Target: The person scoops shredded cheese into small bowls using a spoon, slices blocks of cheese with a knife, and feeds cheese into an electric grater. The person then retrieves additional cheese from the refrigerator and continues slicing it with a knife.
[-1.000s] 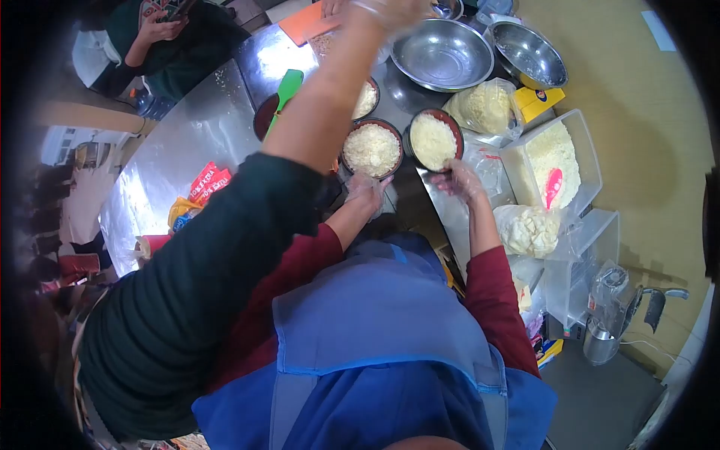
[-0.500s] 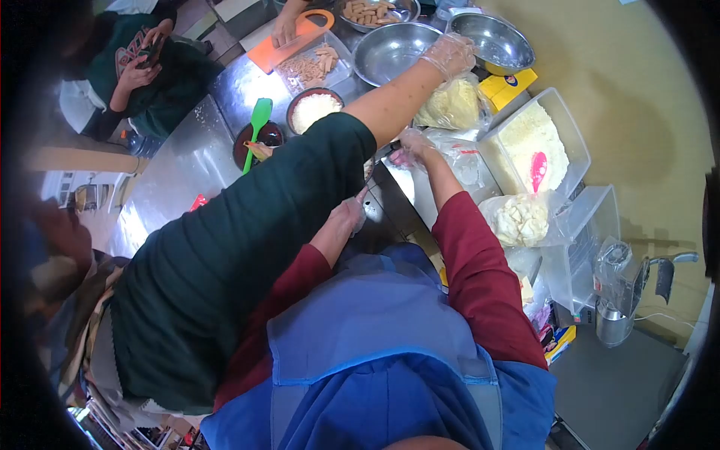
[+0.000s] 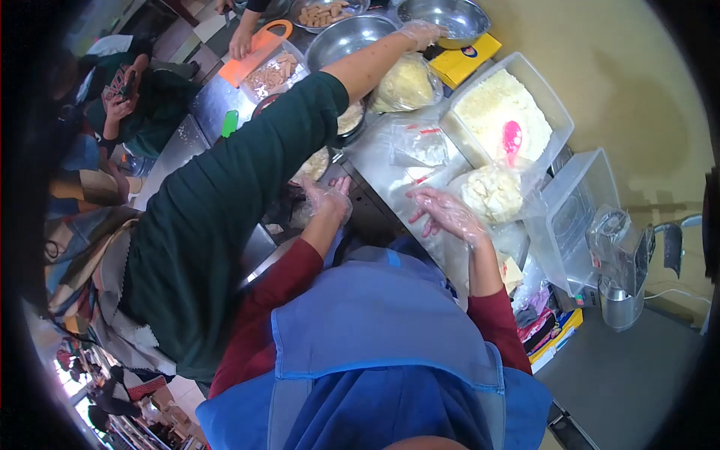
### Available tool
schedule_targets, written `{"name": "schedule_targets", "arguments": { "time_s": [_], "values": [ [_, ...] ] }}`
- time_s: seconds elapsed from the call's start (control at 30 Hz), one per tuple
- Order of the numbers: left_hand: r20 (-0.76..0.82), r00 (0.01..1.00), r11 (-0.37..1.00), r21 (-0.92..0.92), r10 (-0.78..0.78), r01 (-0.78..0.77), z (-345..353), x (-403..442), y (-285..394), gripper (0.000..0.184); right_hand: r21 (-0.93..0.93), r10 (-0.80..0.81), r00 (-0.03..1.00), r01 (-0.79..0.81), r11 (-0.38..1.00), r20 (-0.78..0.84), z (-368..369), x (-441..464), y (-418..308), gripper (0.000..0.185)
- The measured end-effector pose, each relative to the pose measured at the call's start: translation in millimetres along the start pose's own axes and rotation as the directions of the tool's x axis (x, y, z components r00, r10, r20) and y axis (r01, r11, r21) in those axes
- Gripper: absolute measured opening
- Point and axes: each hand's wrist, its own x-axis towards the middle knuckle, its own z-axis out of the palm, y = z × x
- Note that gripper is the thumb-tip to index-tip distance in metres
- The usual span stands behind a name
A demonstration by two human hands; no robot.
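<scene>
My left hand (image 3: pixel 328 199), in a clear plastic glove, is held with its fingers apart. It is just in front of a dark-rimmed bowl (image 3: pixel 313 165) of pale food, partly covered by another person's sleeve. My right hand (image 3: pixel 448 213), gloved the same way, hovers palm turned inward with fingers spread and nothing in them. Beside it lies a clear bag of white lumps (image 3: pixel 491 193). Beyond it, a flat clear plastic bag (image 3: pixel 420 142) rests on the metal counter. Behind the first bowl is a second dark bowl (image 3: pixel 350 120), also with pale food.
A person's dark green sleeve (image 3: pixel 225 195) crosses from the left, its gloved hand (image 3: pixel 421 34) near metal bowls (image 3: pixel 442 19). A tub (image 3: pixel 561 142) of white crumbs holds a pink scoop (image 3: pixel 512 139). A bag of yellowish food (image 3: pixel 405 84) and an orange board (image 3: pixel 247 64) lie farther back.
My right hand has drawn back toward me and opened out. My left hand has shifted a little left, fingers now spread. The camera view has turned; the other person's arm still reaches across.
</scene>
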Motion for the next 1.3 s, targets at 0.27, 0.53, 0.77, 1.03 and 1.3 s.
{"name": "schedule_targets", "arguments": {
  "time_s": [0.27,0.53,0.77,1.03,1.3],
  "values": [
    [0.469,0.879,0.438,0.776,0.082,-0.455,25.6,-53.8,-82.8,0.065,0.035,0.069,0.997,-0.068,0.997,-0.026,-20.3,-63.0,38.4,0.040],
    [0.566,0.819,-0.179,0.819,0.094,-0.545,35.1,14.5,-128.2,0.076,0.070,0.041,0.995,-0.035,0.997,-0.088,-16.9,-96.1,72.2,0.037],
    [0.569,0.822,-0.073,0.821,0.029,-0.566,16.9,7.7,-137.4,0.076,0.105,0.072,0.977,-0.052,0.993,-0.198,-20.5,-122.2,87.5,0.034],
    [0.498,0.860,-0.134,0.850,-0.114,-0.510,-14.1,-84.6,-97.5,0.068,-0.017,0.028,0.946,-0.036,0.999,-0.322,-31.4,-166.7,115.5,0.035],
    [0.322,0.776,-0.259,0.815,-0.542,-0.519,-40.5,-119.7,-90.7,0.048,0.101,0.178,0.647,-0.155,0.983,-0.741,-62.0,-238.7,170.6,0.031]
  ]
}}
